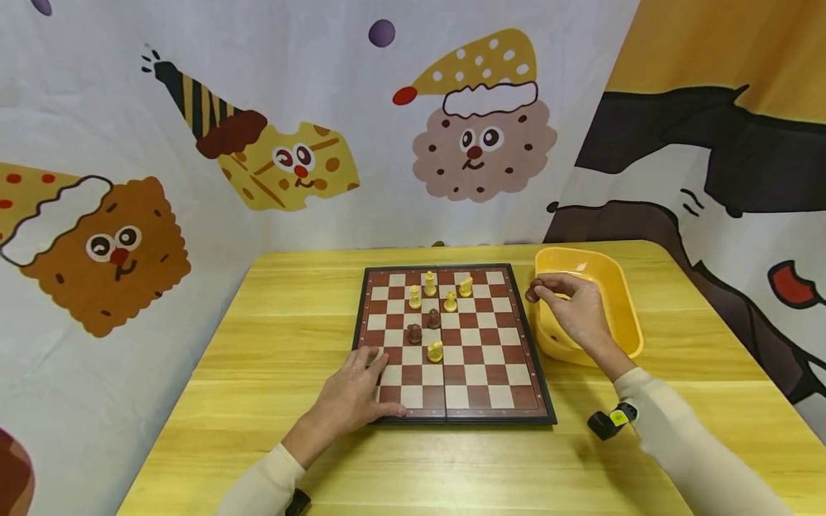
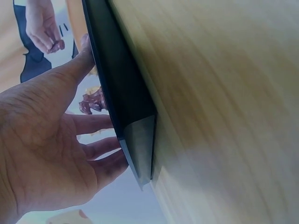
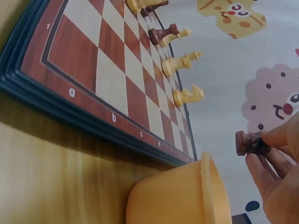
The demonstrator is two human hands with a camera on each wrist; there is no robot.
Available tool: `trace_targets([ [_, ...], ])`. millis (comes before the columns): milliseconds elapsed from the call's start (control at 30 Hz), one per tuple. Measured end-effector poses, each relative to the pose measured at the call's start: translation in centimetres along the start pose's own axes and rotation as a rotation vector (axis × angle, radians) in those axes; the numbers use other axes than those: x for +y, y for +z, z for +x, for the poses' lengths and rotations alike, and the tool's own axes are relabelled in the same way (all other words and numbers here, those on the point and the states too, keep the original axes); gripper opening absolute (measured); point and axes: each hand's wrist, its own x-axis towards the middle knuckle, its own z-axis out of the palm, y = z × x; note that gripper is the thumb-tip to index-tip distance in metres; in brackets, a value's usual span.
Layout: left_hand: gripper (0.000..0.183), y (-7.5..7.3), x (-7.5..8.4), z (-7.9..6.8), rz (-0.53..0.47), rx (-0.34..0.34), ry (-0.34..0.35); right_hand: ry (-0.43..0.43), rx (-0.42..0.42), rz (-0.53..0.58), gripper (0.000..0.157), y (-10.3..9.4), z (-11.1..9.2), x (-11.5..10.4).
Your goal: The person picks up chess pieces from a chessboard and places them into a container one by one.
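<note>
A folding chessboard (image 1: 474, 376) lies flat on the table. My left hand (image 1: 351, 390) rests at its front left corner, thumb and fingers spread over the edge, holding no piece. By the left rim of the yellow basin (image 1: 632, 337), my right hand (image 1: 581, 308) pinches a dark brown chess piece (image 3: 242, 143) between thumb and fingers; its top is hidden. On the board stand several cream pieces, among them a knight (image 1: 435, 351), another knight (image 1: 466, 287) and a tall piece (image 1: 429, 284). Two brown pieces, one (image 1: 414, 333) nearer and one (image 1: 434, 319) farther, stand near the middle.
The basin stands right of the board, with a small dark spot inside near its front. The wooden table (image 1: 258, 337) meets a patterned cloth (image 1: 323, 72) at the back. A dark device (image 1: 606, 424) is strapped at my right wrist.
</note>
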Motion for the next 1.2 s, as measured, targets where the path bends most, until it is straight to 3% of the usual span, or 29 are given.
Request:
trace_targets([
  [300, 0.101, 0.0, 0.1, 0.0, 0.001, 0.011, 0.018, 0.035, 0.023, 0.001, 0.02, -1.3, -0.6, 0.7],
  [700, 0.102, 0.0, 0.0, 0.0, -0.008, 0.014, 0.011, 0.088, 0.038, 0.082, 0.025, -3.1, -0.7, 1.2],
  [1200, 0.101, -0.2, 0.2, 0.2, 0.007, -0.006, 0.009, 0.139, 0.025, 0.091, 0.022, -3.6, -1.3, 2.7],
])
